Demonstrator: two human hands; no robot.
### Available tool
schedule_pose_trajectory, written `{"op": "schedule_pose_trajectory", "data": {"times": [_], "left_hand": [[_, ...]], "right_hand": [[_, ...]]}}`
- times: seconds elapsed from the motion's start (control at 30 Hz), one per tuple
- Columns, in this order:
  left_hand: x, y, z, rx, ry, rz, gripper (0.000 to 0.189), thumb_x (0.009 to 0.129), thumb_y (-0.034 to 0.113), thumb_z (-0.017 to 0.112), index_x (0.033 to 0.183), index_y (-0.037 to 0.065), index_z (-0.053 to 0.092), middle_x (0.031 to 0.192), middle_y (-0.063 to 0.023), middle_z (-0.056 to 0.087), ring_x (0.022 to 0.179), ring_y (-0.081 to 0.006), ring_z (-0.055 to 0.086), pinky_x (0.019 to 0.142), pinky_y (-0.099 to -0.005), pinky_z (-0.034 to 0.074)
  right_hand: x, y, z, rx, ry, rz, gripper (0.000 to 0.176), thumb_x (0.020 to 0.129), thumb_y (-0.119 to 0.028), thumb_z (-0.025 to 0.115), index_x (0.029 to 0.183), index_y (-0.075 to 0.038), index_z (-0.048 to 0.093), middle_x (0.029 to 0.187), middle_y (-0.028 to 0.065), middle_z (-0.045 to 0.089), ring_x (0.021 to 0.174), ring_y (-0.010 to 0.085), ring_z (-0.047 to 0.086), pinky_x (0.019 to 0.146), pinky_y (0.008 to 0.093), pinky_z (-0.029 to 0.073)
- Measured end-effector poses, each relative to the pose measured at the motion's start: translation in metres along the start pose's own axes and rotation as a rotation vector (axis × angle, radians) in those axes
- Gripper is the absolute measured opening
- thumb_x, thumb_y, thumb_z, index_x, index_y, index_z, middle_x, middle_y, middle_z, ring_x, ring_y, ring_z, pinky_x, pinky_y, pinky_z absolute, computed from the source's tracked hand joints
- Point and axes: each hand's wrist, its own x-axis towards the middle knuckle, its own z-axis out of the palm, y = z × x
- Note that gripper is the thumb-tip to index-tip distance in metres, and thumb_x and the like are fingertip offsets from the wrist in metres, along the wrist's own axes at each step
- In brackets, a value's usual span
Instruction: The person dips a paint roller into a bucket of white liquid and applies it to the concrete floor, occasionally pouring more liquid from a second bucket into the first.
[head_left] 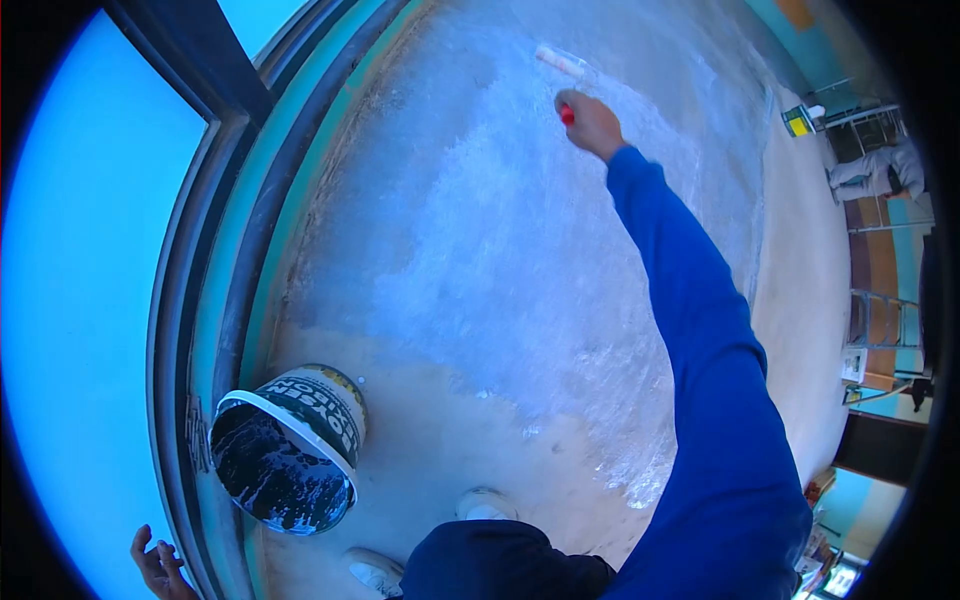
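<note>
My right hand point(592, 124), at the end of a blue sleeve, is closed around the red handle of a paint roller point(562, 62). The pale roller head lies against the grey surface point(480, 250), which carries a whitish wet coat over its middle. At the lower left edge, my left hand point(160, 566) is held up with its fingers apart and nothing in them. Near it stands a paint bucket point(318, 405) with a white rim, its dark inside streaked with white.
A dark pipe point(270, 190) and a dark frame point(185, 290) run along the left beside a bright blue pane. Ladders point(885, 300), a green and yellow container point(797, 122) and a person in pale clothes point(875, 175) are at the right. My shoes show below.
</note>
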Motion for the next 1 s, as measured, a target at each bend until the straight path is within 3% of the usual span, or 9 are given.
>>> {"op": "schedule_pose_trajectory", "data": {"times": [0.07,0.17,0.37,0.53,0.6,0.67,0.7,0.87,1.0], "left_hand": [[0.001,0.007,0.0,-0.001,0.002,-0.004,0.036,0.092,0.016,0.061,0.125,0.003,0.054,0.083,-0.0075,0.064,0.072,-0.0124,0.06,0.067,-0.0253,0.05],[0.013,-0.034,0.006,-0.026,0.013,0.117,0.035,0.096,0.023,0.053,0.127,0.005,0.052,0.116,-0.0059,0.056,0.075,-0.0093,0.05,0.058,-0.024,0.042],[-0.003,-0.02,0.006,0.039,-0.011,0.1,0.034,0.096,0.024,0.053,0.124,0.005,0.053,0.107,-0.0061,0.058,0.074,-0.0099,0.049,0.059,-0.0241,0.041],[-0.012,-0.015,-0.001,0.004,0.021,0.08,0.038,0.096,0.03,0.054,0.125,0.005,0.053,0.107,-0.0066,0.059,0.075,-0.0109,0.049,0.059,-0.0253,0.041],[-0.01,-0.012,0.0,0.004,0.043,0.099,0.039,0.095,0.031,0.054,0.125,0.005,0.053,0.108,-0.0066,0.059,0.076,-0.0109,0.049,0.059,-0.0253,0.041],[-0.008,-0.007,0.003,-0.025,0.042,0.128,0.039,0.096,0.03,0.054,0.125,0.005,0.053,0.11,-0.0064,0.059,0.076,-0.0108,0.05,0.06,-0.0253,0.042],[-0.006,-0.006,0.004,-0.051,0.026,0.153,0.038,0.096,0.03,0.054,0.125,0.005,0.053,0.111,-0.0063,0.058,0.076,-0.0107,0.05,0.06,-0.0252,0.042],[-0.009,0.006,0.006,-0.07,-0.049,0.191,0.034,0.096,0.023,0.054,0.124,0.005,0.053,0.111,-0.0044,0.057,0.077,-0.0088,0.05,0.06,-0.0229,0.041],[-0.017,0.002,0.004,-0.012,-0.009,0.204,0.033,0.095,0.023,0.054,0.122,0.003,0.053,0.113,-0.0052,0.056,0.075,-0.0088,0.051,0.058,-0.0231,0.042]], "right_hand": [[-0.039,-0.016,-0.019,0.039,-0.017,-0.007,0.029,0.074,-0.003,0.057,0.099,-0.017,0.059,0.102,0.012,0.064,0.094,0.0346,0.063,0.076,0.0452,0.049],[-0.003,0.032,0.003,-0.054,0.027,0.041,0.032,0.075,-0.001,0.055,0.101,-0.018,0.058,0.104,0.0112,0.063,0.096,0.0343,0.062,0.077,0.0452,0.048],[0.026,0.062,0.02,0.182,0.056,0.039,0.03,0.074,0.001,0.057,0.098,-0.017,0.058,0.097,0.0121,0.065,0.095,0.0349,0.062,0.075,0.0435,0.048],[-0.092,0.052,0.007,0.227,0.035,-0.104,0.031,0.072,0.005,0.056,0.096,-0.015,0.057,0.1,0.0132,0.064,0.093,0.035,0.061,0.074,0.0437,0.048],[-0.159,0.02,0.001,0.178,0.088,-0.154,0.032,0.071,0.004,0.058,0.096,-0.017,0.056,0.11,0.0116,0.061,0.097,0.0334,0.06,0.073,0.0445,0.047],[-0.205,-0.025,-0.024,0.005,-0.067,-0.044,0.039,0.066,0.009,0.06,0.096,-0.015,0.055,0.128,0.0126,0.055,0.105,0.0326,0.059,0.081,0.0424,0.048],[-0.213,-0.033,-0.03,-0.017,-0.016,-0.066,0.038,0.067,0.007,0.06,0.096,-0.017,0.054,0.126,0.0103,0.056,0.103,0.0321,0.06,0.076,0.0459,0.048],[-0.131,0.026,-0.014,-0.069,-0.022,0.071,0.031,0.073,0.001,0.059,0.096,-0.019,0.055,0.106,0.0088,0.058,0.099,0.0328,0.06,0.071,0.0465,0.046],[-0.03,0.088,-0.006,0.202,0.033,0.11,0.026,0.073,0.001,0.059,0.093,-0.015,0.06,0.094,0.0106,0.065,0.092,0.0328,0.063,0.075,0.0433,0.049]]}}
